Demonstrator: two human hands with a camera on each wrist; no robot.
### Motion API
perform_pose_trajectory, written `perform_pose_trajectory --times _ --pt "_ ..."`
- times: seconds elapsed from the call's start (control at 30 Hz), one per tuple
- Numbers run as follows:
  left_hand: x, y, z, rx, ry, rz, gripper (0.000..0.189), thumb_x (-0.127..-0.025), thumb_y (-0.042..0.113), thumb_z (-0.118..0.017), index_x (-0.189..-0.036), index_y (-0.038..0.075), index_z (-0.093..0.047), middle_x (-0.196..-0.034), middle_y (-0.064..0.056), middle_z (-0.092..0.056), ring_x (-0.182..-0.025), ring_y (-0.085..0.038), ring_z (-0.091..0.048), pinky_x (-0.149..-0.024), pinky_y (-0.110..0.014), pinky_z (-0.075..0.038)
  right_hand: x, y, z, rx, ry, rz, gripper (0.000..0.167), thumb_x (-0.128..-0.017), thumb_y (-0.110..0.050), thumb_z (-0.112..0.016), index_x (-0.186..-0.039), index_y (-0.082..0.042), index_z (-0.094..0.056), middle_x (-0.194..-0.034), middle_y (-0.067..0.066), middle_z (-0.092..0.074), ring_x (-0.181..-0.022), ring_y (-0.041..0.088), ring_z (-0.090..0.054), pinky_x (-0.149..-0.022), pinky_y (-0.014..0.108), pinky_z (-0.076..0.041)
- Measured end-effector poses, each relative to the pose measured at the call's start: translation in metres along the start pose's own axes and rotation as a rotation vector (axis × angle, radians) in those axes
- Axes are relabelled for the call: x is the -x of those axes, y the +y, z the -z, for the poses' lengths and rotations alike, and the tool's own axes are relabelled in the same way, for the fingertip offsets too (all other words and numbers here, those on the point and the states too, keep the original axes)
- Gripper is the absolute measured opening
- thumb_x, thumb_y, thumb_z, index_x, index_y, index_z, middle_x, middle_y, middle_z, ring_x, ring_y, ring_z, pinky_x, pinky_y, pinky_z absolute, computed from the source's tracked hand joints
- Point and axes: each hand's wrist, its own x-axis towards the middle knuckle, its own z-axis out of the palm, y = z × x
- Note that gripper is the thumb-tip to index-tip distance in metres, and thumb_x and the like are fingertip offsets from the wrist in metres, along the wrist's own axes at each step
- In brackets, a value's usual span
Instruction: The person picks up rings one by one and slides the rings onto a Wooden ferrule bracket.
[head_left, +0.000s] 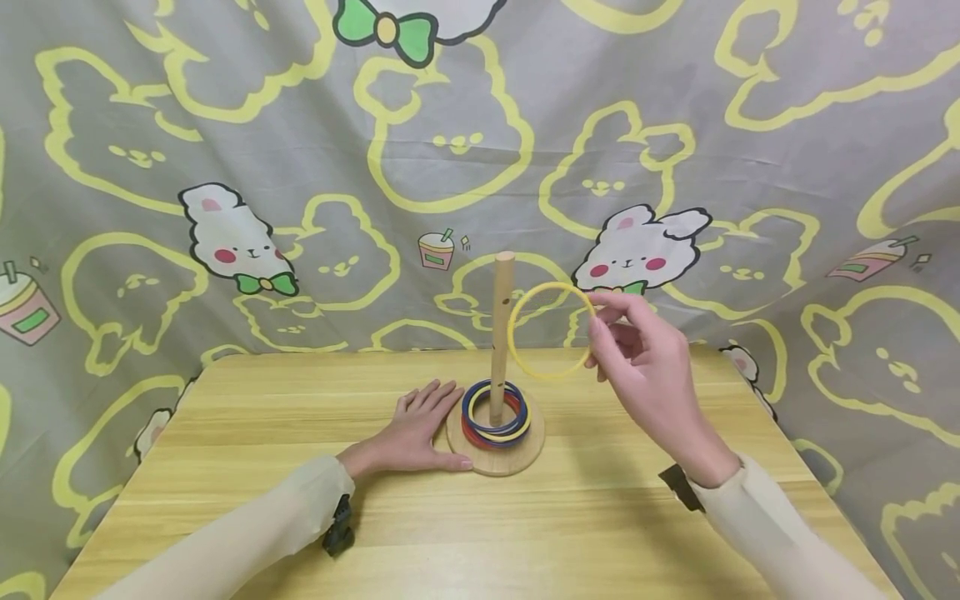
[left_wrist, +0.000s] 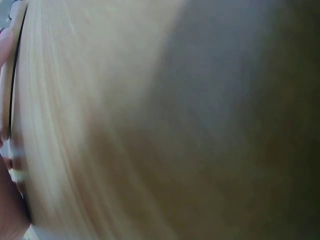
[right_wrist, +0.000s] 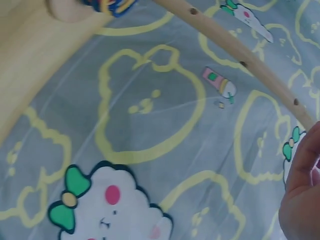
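Note:
A yellow ring [head_left: 551,377] is pinched between the thumb and fingers of my right hand [head_left: 648,358], held up just right of a wooden peg [head_left: 501,333]. The peg stands upright on a round wooden base [head_left: 498,465]. Around its foot lie several stacked rings [head_left: 495,435] in blue, yellow and red. My left hand [head_left: 416,429] rests at the left edge of the base with fingers spread and thumb along the front. In the right wrist view, part of the right hand [right_wrist: 302,195] shows at the edge, with the ring out of sight.
The wooden table [head_left: 300,417] bears the base near its back edge. Behind it hangs a grey curtain [head_left: 315,158] with yellow outlines and cartoon rabbits. Dark wrist straps [head_left: 339,527] sit at both cuffs. The left wrist view is mostly blurred tabletop [left_wrist: 125,100].

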Motion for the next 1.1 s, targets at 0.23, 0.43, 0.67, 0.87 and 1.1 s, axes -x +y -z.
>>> perform_pose_trajectory --times 0.23,0.43,0.67,0.87,1.1 --pt "0.0 -0.002 -0.002 -0.002 0.002 0.005 0.121 -0.088 0.075 -0.077 -0.175 0.009 -0.024 -0.18 -0.017 -0.019 -0.165 -0.043 -0.009 -0.121 -0.073 -0.012 -0.018 -0.013 -0.013 -0.068 0.028 0.023 0.031 -0.105 0.008 -0.064 -0.135 0.002 -0.069 -0.092 0.007 -0.066 -0.06 0.017 -0.065 -0.052 0.025 -0.053" --pt "0.0 -0.003 -0.003 -0.001 0.01 0.002 0.121 -0.088 0.075 -0.076 -0.175 0.009 -0.024 -0.179 -0.018 -0.019 -0.165 -0.044 -0.009 -0.121 -0.073 -0.011 -0.031 -0.018 -0.021 -0.111 0.05 -0.046 0.031 -0.106 0.006 -0.064 -0.136 0.0 -0.068 -0.094 0.01 -0.066 -0.062 0.02 -0.068 -0.055 0.026 -0.056" --pt "0.001 -0.001 -0.001 -0.006 0.011 -0.003 0.123 -0.087 0.078 -0.075 -0.175 0.009 -0.024 -0.179 -0.018 -0.02 -0.165 -0.044 -0.01 -0.121 -0.073 -0.012 -0.038 -0.009 -0.027 -0.169 0.057 -0.163 0.029 -0.108 0.0 -0.064 -0.137 0.002 -0.066 -0.095 0.015 -0.065 -0.066 0.02 -0.07 -0.059 0.027 -0.058" --pt "0.001 -0.003 -0.002 0.006 0.026 -0.02 0.124 -0.087 0.08 -0.073 -0.174 0.006 -0.026 -0.178 -0.021 -0.021 -0.164 -0.047 -0.011 -0.12 -0.074 -0.013 -0.034 0.003 -0.033 -0.149 0.011 -0.252 0.027 -0.108 0.001 -0.064 -0.135 0.003 -0.066 -0.094 0.017 -0.066 -0.066 0.019 -0.069 -0.062 0.03 -0.06" --pt "0.0 -0.001 -0.001 -0.014 0.005 -0.006 0.121 -0.088 0.075 -0.076 -0.175 0.008 -0.024 -0.179 -0.019 -0.02 -0.164 -0.045 -0.01 -0.121 -0.073 -0.012 -0.018 0.022 -0.042 -0.173 -0.082 -0.415 0.027 -0.106 0.004 -0.063 -0.134 0.003 -0.066 -0.092 0.019 -0.067 -0.068 0.022 -0.07 -0.064 0.03 -0.061"
